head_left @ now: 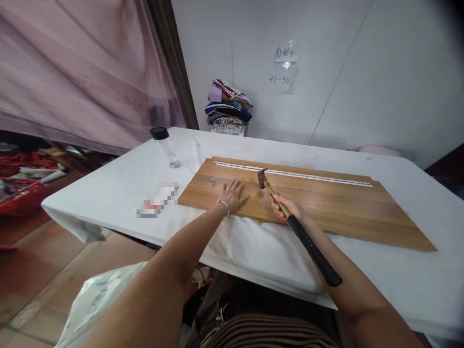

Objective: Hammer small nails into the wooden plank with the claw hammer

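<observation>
A claw hammer (305, 238) with a brown metal head, a yellow shaft and a black grip is held by my right hand (288, 207), fingers wrapped round the yellow shaft close to the head. Its head is over a wide wooden board (344, 208). My left hand (232, 194) lies flat on the board's left part, fingers spread, a bracelet (225, 207) at the wrist. Beyond its fingertips rests a small heap of metal pieces, probably nails (212, 182). Two white strips (290, 173) run along the board's far side.
The board lies on a table with a white cover (119, 193). A clear bottle with a black lid (166, 147) stands at the far left, a blurred-out flat object (157, 199) nearer. Folded cloths (229, 108) are stacked behind the table by the wall (326, 72).
</observation>
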Motion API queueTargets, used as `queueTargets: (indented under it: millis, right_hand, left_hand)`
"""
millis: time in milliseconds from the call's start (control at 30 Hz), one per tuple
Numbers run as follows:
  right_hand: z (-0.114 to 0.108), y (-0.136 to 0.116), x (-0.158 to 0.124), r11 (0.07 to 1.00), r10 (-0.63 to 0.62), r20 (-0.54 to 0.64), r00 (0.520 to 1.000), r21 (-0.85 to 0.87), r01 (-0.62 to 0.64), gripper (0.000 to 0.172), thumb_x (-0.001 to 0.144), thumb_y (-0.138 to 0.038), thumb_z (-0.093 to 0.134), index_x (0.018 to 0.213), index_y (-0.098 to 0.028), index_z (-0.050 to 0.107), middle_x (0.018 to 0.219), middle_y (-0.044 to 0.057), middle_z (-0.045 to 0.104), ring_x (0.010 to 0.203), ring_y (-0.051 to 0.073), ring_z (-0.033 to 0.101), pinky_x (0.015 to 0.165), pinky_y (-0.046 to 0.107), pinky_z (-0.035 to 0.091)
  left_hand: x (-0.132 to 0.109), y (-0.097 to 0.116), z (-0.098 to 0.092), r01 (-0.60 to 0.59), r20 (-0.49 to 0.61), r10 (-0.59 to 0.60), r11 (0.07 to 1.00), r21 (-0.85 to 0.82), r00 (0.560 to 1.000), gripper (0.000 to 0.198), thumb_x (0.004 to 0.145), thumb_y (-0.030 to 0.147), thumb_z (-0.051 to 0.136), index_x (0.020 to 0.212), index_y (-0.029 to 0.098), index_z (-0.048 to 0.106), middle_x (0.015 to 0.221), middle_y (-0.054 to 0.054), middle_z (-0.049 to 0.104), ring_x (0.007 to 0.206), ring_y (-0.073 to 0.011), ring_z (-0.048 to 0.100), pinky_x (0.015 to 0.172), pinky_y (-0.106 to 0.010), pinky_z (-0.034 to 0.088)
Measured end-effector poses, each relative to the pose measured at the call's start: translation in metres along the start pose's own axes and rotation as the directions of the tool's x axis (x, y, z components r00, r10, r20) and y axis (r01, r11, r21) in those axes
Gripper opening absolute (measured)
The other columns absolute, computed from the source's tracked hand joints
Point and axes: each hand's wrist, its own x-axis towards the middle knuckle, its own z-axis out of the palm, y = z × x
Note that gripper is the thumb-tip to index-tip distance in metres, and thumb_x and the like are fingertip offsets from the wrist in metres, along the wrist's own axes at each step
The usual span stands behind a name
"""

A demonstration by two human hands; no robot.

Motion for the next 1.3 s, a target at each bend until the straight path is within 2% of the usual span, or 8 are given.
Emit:
queueTargets:
  millis: [167, 300, 433, 700, 867, 1033, 1300]
  right_hand:
    - [-0.001, 0.010, 0.004, 1.000, -0.004, 0.013, 1.000, 0.018, 0.004, 0.044, 0.078, -0.057, 0.079, 0.092, -0.025, 0.053, 0.060, -0.008, 0.050, 0.040, 0.008, 0.038, 0.035, 0.021, 0.026]
    - [-0.003, 0.023, 0.007, 0.995, -0.011, 0.022, 1.000, 0.103, 0.009, 0.051, 0.071, -0.056, 0.084, 0.098, -0.025, 0.055, 0.060, -0.011, 0.050, 0.038, 0.006, 0.035, 0.033, 0.020, 0.023]
    - [-0.009, 0.030, 0.008, 0.985, -0.018, 0.093, 0.995, 0.174, 0.001, 0.049, 0.075, -0.052, 0.083, 0.104, -0.025, 0.055, 0.060, -0.012, 0.050, 0.037, 0.006, 0.034, 0.033, 0.019, 0.023]
    - [-0.015, 0.032, 0.009, 0.984, -0.012, 0.134, 0.991, 0.179, -0.013, 0.046, 0.080, -0.049, 0.081, 0.109, -0.025, 0.056, 0.062, -0.011, 0.052, 0.038, 0.007, 0.036, 0.033, 0.018, 0.026]
    - [-0.014, 0.032, 0.009, 0.987, -0.026, 0.124, 0.992, 0.164, 0.005, 0.042, 0.080, -0.049, 0.081, 0.104, -0.025, 0.057, 0.063, -0.011, 0.051, 0.038, 0.006, 0.035, 0.034, 0.018, 0.027]
    - [-0.013, 0.032, 0.007, 0.984, -0.040, 0.096, 0.995, 0.177, 0.022, 0.041, 0.082, -0.047, 0.079, 0.109, -0.024, 0.059, 0.063, -0.010, 0.051, 0.039, 0.006, 0.034, 0.034, 0.018, 0.026]
    - [-0.015, 0.034, 0.009, 0.984, -0.025, 0.110, 0.994, 0.177, 0.005, 0.042, 0.079, -0.049, 0.082, 0.105, -0.025, 0.059, 0.063, -0.011, 0.050, 0.039, 0.006, 0.034, 0.033, 0.018, 0.027]
  left_hand:
    - [-0.001, 0.000, 0.000, 0.003, -0.016, -0.003, 1.000, -0.013, 1.000, 0.063, 0.106, 0.053, 0.049, 0.161, 0.022, 0.053, 0.174, -0.014, 0.042, 0.164, -0.0342, 0.030, 0.134, -0.056, 0.019]
    - [0.000, -0.002, 0.001, -0.004, -0.018, 0.004, 1.000, 0.008, 1.000, 0.063, 0.106, 0.054, 0.048, 0.159, 0.021, 0.054, 0.174, -0.014, 0.043, 0.164, -0.0327, 0.031, 0.133, -0.054, 0.021]
    - [0.002, -0.004, 0.002, -0.007, -0.026, 0.008, 0.999, 0.040, 1.000, 0.061, 0.106, 0.056, 0.047, 0.159, 0.025, 0.055, 0.174, -0.011, 0.043, 0.163, -0.0304, 0.033, 0.133, -0.053, 0.022]
    - [0.003, -0.004, 0.003, 0.000, -0.041, 0.003, 0.998, 0.065, 0.999, 0.060, 0.106, 0.057, 0.048, 0.157, 0.028, 0.057, 0.173, -0.009, 0.045, 0.162, -0.0293, 0.036, 0.133, -0.052, 0.025]
    - [0.002, -0.003, 0.000, -0.013, -0.052, 0.016, 0.999, 0.050, 0.999, 0.059, 0.105, 0.057, 0.049, 0.157, 0.030, 0.057, 0.171, -0.009, 0.048, 0.161, -0.0308, 0.037, 0.132, -0.053, 0.026]
    - [0.001, -0.002, -0.001, -0.009, -0.045, 0.011, 0.999, 0.045, 0.999, 0.059, 0.106, 0.056, 0.048, 0.157, 0.029, 0.057, 0.172, -0.009, 0.047, 0.162, -0.0305, 0.036, 0.132, -0.053, 0.026]
    - [0.001, -0.002, 0.000, -0.010, -0.045, 0.012, 0.999, 0.039, 0.999, 0.059, 0.105, 0.056, 0.049, 0.156, 0.028, 0.057, 0.172, -0.009, 0.046, 0.162, -0.0302, 0.035, 0.132, -0.054, 0.026]
